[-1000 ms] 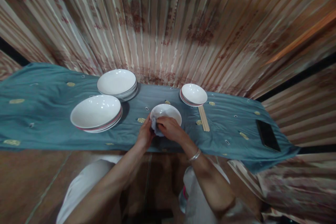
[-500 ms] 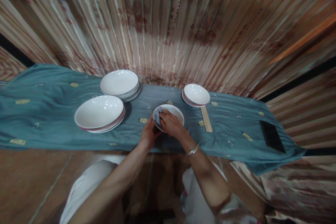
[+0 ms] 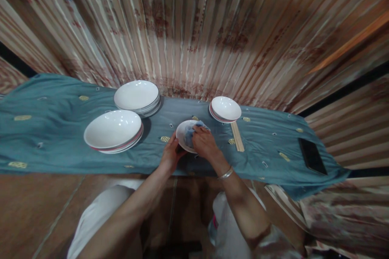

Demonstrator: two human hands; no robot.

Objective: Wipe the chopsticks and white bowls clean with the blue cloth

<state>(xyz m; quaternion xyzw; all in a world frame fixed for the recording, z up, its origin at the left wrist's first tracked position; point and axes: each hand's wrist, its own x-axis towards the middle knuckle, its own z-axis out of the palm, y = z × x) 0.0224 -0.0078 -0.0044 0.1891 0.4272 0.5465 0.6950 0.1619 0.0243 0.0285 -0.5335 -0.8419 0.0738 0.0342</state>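
A small white bowl is held tilted slightly above the table's near side, in front of me. My left hand grips its left rim, thumb at the edge and fingers underneath. In my right hand is a bluish-grey cloth, pressed against the inside of the bowl toward its right side. My right hand hides part of the bowl's right rim. A silver bangle circles my right wrist.
A stack of small bowls stands beyond my right hand, with chopsticks beside it. To the left are a stack of large bowls and a stack of plates. A dark phone lies on the green tablecloth at right.
My right hand has moved the cloth from the bowl's left inner side across to its right side. My left hand keeps its hold on the rim.
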